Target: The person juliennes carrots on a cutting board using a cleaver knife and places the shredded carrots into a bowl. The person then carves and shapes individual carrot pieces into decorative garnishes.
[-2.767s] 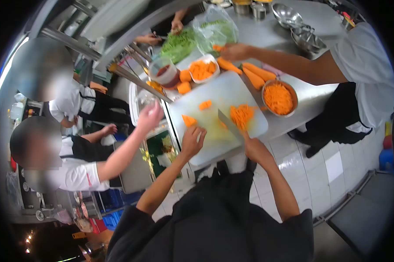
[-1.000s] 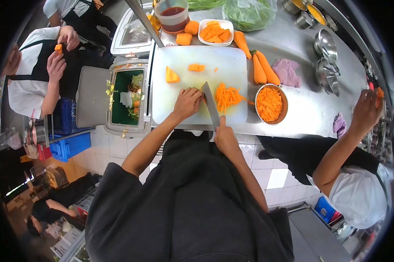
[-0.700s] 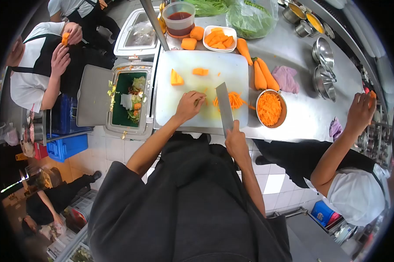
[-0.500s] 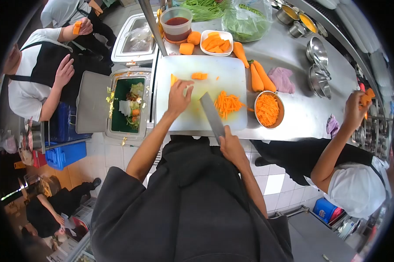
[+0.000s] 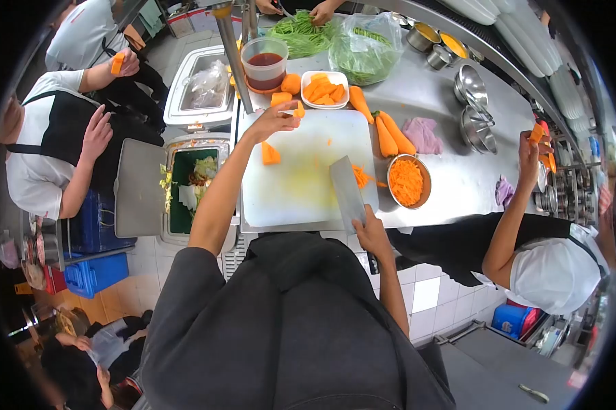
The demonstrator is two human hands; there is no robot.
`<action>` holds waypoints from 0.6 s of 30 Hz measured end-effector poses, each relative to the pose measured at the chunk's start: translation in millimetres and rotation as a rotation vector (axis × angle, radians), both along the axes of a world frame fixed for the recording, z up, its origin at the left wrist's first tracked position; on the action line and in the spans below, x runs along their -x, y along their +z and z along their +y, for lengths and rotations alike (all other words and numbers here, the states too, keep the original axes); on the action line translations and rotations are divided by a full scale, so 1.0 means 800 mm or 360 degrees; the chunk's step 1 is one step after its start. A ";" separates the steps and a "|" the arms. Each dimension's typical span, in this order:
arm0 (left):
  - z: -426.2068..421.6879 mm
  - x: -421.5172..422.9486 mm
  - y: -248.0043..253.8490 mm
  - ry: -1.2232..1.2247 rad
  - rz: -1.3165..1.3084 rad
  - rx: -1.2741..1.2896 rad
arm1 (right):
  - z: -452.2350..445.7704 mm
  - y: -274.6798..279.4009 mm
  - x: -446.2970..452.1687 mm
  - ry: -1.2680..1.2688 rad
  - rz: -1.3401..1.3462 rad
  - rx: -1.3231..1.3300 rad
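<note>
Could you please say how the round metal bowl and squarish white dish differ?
The round metal bowl holds thin orange shreds, the squarish white dish chunky orange pieces. The bowl stands right of the white plastic cutting board, the dish beyond its far edge. Both hold cut orange food.

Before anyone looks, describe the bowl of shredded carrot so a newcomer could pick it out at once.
Find the white cutting board on the steel counter. Just right of it, beside the whole carrots, stands a round metal bowl. Unlike the white dish of chunks, it holds thin orange shreds.
</note>
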State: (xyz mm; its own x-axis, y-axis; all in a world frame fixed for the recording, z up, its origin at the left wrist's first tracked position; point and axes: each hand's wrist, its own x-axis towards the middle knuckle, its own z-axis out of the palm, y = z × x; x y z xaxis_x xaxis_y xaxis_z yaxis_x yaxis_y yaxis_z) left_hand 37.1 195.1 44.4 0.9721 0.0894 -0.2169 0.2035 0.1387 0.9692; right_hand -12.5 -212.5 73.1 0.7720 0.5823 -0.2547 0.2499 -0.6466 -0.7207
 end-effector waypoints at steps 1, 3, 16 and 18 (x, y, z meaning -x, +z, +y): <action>0.004 -0.001 0.004 -0.0006 -0.0025 0.0065 | 0.004 0.002 0.001 0.0004 -0.0004 -0.0004; 0.008 0.001 0.015 0.0107 -0.0101 0.0075 | 0.015 0.007 0.004 0.0002 0.0085 0.0054; -0.003 0.004 0.003 0.0852 -0.0549 0.0867 | 0.076 -0.008 0.010 0.0224 0.0003 -0.0079; 0.002 0.005 0.000 0.0835 -0.0506 0.0898 | 0.077 -0.019 0.012 0.0191 0.0054 -0.0027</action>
State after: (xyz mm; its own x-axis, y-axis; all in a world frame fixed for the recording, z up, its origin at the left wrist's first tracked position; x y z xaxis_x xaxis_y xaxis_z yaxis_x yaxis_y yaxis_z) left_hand 33.5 197.0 44.2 0.8571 0.5078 -0.0871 -0.2944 0.6215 0.7260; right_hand -22.0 -151.0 57.8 0.6876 0.6745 -0.2688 0.3002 -0.6012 -0.7406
